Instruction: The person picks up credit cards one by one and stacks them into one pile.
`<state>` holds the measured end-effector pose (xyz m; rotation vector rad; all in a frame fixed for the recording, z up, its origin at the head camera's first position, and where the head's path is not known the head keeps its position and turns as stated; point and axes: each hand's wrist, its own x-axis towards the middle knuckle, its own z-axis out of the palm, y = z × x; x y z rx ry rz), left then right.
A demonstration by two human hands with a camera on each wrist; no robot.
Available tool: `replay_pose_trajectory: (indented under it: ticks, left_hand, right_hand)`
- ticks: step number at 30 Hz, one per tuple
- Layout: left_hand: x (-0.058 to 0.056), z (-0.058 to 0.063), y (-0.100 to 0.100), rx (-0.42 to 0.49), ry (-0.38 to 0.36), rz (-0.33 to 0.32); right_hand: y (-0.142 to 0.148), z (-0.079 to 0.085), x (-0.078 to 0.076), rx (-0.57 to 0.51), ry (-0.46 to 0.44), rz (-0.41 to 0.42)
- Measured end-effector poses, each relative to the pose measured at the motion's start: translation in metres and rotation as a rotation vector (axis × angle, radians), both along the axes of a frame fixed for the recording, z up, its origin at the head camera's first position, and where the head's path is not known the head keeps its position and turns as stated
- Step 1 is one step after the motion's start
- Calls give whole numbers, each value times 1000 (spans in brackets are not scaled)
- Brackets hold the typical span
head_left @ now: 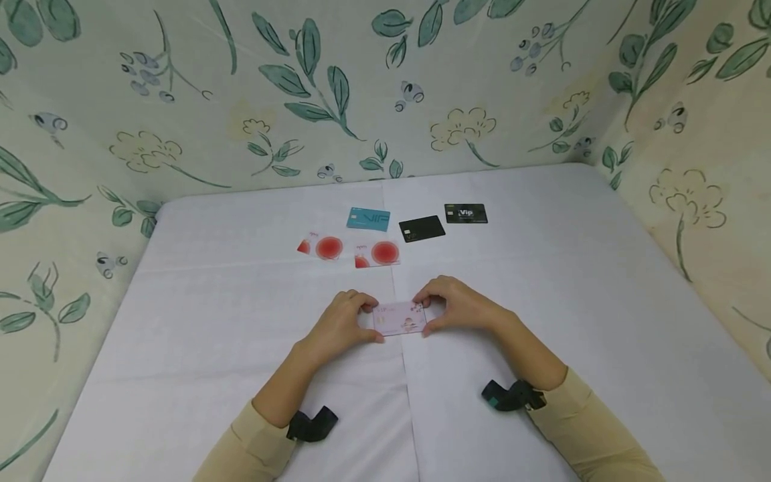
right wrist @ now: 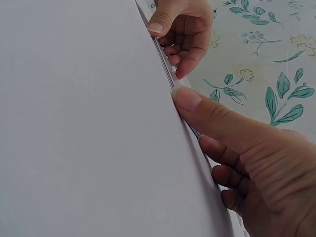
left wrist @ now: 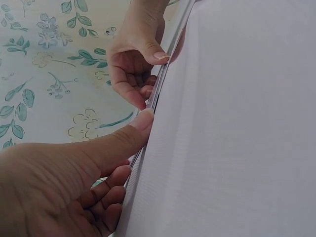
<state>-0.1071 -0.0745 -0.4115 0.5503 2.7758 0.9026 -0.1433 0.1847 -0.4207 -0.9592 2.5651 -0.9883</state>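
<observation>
A pale pink card (head_left: 399, 318) with "VIP" lettering and a flower print lies at or just over the white cloth, in the middle of the head view. My left hand (head_left: 342, 326) holds its left end, index finger by the far corner and thumb by the near one. At the right end my right hand (head_left: 460, 306) grips it the same way. Both wrist views look nearly edge-on along the cloth; the left hand (left wrist: 74, 173) and right hand (right wrist: 247, 148) show there with thumbs at the card, whose face is hidden.
Beyond the hands lie a blue card (head_left: 368, 219), a black card (head_left: 422, 229), another black card (head_left: 466, 213), and two white cards with red circles, one on the left (head_left: 320, 246) and one on the right (head_left: 377, 254). Leaf-printed fabric (head_left: 385, 87) hangs behind the white-covered table (head_left: 211, 288).
</observation>
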Motion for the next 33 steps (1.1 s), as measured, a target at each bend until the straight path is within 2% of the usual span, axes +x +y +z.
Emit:
replay_pose_trajectory:
  ticks: [11, 23, 33]
  left_hand:
    - [-2, -3, -2, 13, -26, 2]
    - [-9, -4, -10, 71, -117, 17]
    - [-11, -2, -13, 151, -87, 61]
  right_hand:
    - [-2, 2, 0, 7, -10, -2]
    - [1, 2, -1, -41, -69, -58]
    - [5, 2, -4, -121, -61, -108]
